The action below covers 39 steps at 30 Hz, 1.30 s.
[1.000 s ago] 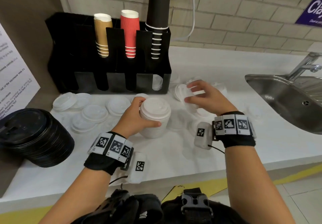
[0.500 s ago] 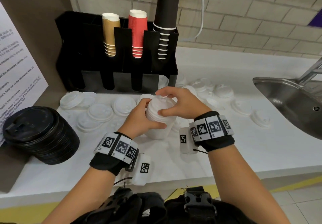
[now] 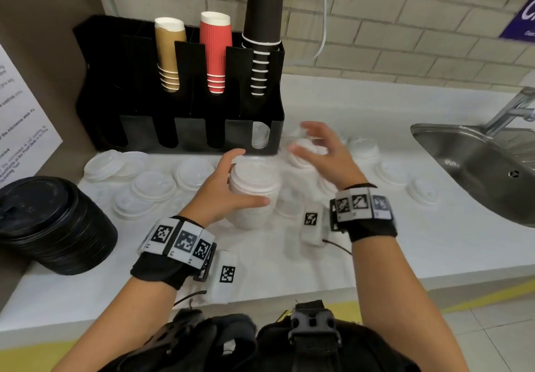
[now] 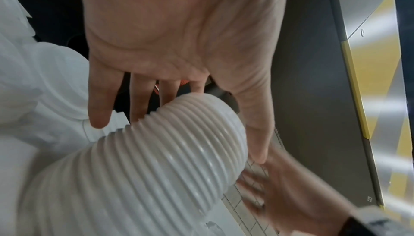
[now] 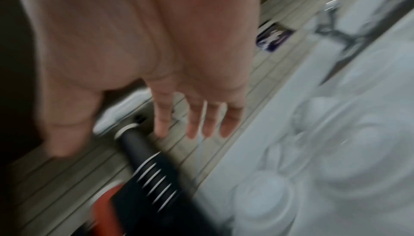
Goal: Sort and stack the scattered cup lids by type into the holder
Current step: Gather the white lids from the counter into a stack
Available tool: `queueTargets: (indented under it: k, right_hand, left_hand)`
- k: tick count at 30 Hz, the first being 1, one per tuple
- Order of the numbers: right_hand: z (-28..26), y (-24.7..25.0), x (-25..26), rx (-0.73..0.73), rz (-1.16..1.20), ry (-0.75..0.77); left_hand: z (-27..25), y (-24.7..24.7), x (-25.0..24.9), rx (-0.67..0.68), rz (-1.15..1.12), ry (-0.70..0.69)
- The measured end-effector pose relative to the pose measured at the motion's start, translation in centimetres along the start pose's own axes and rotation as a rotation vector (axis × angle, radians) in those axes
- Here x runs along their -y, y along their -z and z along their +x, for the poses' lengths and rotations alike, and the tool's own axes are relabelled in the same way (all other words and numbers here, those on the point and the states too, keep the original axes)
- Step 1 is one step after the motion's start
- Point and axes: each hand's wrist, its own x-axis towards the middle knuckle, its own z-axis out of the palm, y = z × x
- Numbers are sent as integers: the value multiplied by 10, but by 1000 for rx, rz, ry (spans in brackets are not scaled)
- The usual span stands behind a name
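Observation:
My left hand (image 3: 231,186) grips a tall stack of white lids (image 3: 254,195) standing on the counter; in the left wrist view the ribbed stack of white lids (image 4: 156,160) lies between thumb and fingers (image 4: 98,108). My right hand (image 3: 315,151) hovers open and blurred above loose white lids (image 3: 304,154) right of the stack, holding nothing; in the right wrist view its fingers (image 5: 195,121) are spread. The black holder (image 3: 179,94) stands behind, with a few white lids (image 3: 260,137) in its right front slot. More white lids (image 3: 153,186) lie scattered left.
A stack of black lids (image 3: 49,224) sits at the left counter edge. Brown (image 3: 169,53), red (image 3: 215,50) and black cups (image 3: 262,27) fill the holder's top slots. A steel sink (image 3: 477,169) with a tap lies right. A printed sheet (image 3: 20,117) leans at the left.
My right hand has lifted off the top of the stack and swung right toward the loose lids, fingers spread. My left hand keeps holding the stack.

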Motion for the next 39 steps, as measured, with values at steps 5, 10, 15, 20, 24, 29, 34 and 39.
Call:
queueTargets:
  k: [5, 10, 15, 20, 24, 29, 34, 39]
  right_hand:
    - [25, 82, -64, -330, -361, -587]
    - [31, 120, -99, -175, -734, -743]
    - [19, 122, -111, 25, -987, -697]
    - [19, 127, -97, 104, -863, -659]
    - [20, 133, -96, -18, -716, -598]
    - [13, 125, -97, 350, -724, -694]
    - [-1, 109, -96, 373, -893, -590]
    - [-1, 100, -76, 313, -904, -585]
  left_hand:
    - [3, 1, -2, -33, 27, -20]
    - [4, -1, -2, -47, 19, -11]
    - [2, -4, -2, -83, 16, -12]
    - [2, -6, -5, -96, 15, -1]
    - [1, -8, -7, -106, 12, 2]
    - [-1, -8, -7, -114, 3, 6]
    - [-3, -10, -7, -122, -6, 10]
    - [-3, -10, -7, -111, -10, 8]
